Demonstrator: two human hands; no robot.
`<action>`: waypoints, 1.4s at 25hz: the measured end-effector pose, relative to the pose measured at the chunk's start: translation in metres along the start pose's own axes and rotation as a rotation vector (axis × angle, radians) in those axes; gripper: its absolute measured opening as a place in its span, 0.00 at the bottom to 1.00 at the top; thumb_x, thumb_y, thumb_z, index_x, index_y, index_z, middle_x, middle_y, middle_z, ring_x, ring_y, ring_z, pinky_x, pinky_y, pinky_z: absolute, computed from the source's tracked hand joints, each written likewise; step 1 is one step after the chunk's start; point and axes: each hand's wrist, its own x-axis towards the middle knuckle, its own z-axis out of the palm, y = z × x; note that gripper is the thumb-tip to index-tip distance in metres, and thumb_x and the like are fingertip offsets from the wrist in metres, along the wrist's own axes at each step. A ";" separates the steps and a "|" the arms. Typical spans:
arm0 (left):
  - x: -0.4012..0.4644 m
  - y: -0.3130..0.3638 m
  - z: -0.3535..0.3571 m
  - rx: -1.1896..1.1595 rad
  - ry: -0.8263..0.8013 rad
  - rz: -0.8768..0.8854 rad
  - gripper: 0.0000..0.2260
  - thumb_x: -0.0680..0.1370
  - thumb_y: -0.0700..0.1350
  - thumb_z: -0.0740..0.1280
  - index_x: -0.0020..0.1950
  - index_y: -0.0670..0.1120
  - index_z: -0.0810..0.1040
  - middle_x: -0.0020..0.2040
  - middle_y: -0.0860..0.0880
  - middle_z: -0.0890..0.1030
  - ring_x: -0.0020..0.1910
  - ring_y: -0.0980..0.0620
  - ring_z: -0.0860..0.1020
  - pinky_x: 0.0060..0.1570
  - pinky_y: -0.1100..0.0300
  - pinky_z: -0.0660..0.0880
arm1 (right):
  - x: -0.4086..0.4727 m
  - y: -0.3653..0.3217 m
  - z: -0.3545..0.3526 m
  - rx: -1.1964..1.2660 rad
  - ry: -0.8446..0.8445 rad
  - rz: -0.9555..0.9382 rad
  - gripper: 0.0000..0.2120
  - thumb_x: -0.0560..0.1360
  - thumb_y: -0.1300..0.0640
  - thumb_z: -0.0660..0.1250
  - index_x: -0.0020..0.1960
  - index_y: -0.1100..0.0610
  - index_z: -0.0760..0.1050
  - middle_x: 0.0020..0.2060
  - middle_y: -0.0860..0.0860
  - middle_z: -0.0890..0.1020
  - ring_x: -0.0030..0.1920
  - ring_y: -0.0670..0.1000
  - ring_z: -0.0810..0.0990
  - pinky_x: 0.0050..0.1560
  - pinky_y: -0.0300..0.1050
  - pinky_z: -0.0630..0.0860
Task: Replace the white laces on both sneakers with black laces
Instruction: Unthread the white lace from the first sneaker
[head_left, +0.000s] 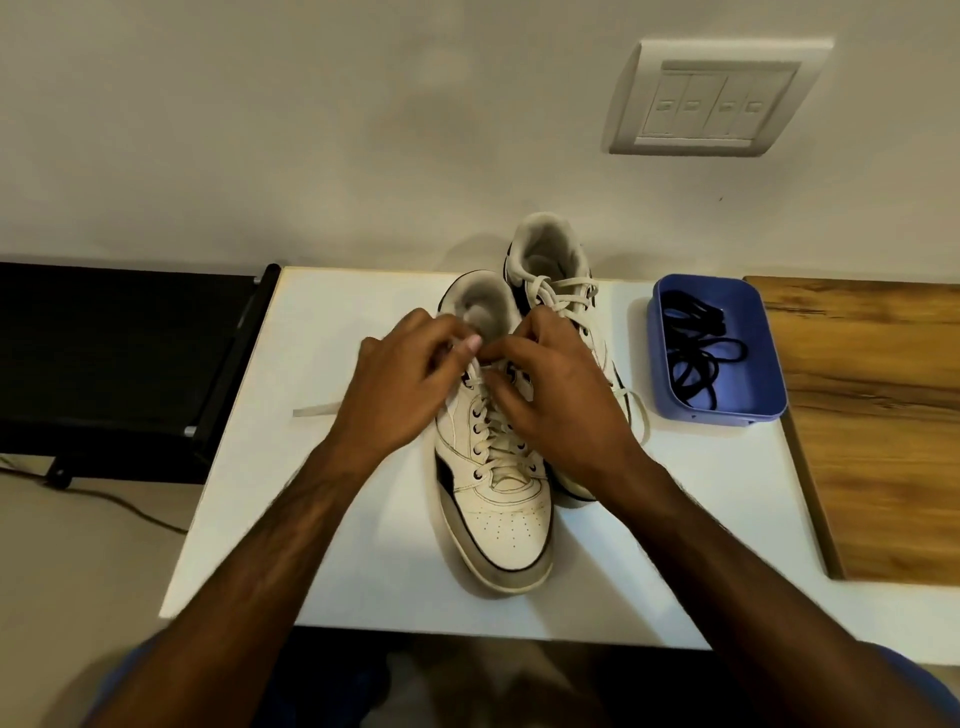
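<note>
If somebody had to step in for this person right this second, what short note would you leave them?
Left hand and right hand: both pinch the white lace at the top eyelets of the near sneaker.
Far sneaker: behind and to the right, white lace in place, seemingly tied.
Black laces: loose in the blue tray, to the right on the white table.
Done: near sneaker's lace ends loosened, at most.
Left: strip both white laces, thread black ones into both sneakers.
</note>
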 end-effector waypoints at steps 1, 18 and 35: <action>0.002 0.001 0.004 0.004 -0.024 -0.028 0.14 0.80 0.61 0.59 0.51 0.54 0.79 0.42 0.55 0.73 0.42 0.56 0.75 0.50 0.46 0.75 | 0.001 -0.001 0.000 0.029 -0.008 0.023 0.09 0.78 0.55 0.69 0.57 0.54 0.81 0.46 0.47 0.70 0.50 0.49 0.71 0.48 0.48 0.74; 0.011 -0.029 -0.003 -0.389 -0.234 -0.039 0.07 0.78 0.42 0.64 0.46 0.52 0.80 0.44 0.46 0.75 0.42 0.52 0.73 0.43 0.63 0.69 | 0.015 0.020 -0.017 0.583 -0.217 0.153 0.10 0.77 0.54 0.61 0.45 0.58 0.78 0.45 0.51 0.73 0.48 0.49 0.75 0.50 0.42 0.72; 0.012 -0.027 0.002 -0.406 -0.208 -0.059 0.05 0.77 0.45 0.63 0.47 0.52 0.78 0.39 0.56 0.72 0.38 0.56 0.71 0.41 0.65 0.70 | 0.020 0.011 -0.017 1.116 -0.150 0.325 0.07 0.79 0.58 0.60 0.45 0.60 0.72 0.40 0.55 0.75 0.41 0.51 0.77 0.42 0.40 0.75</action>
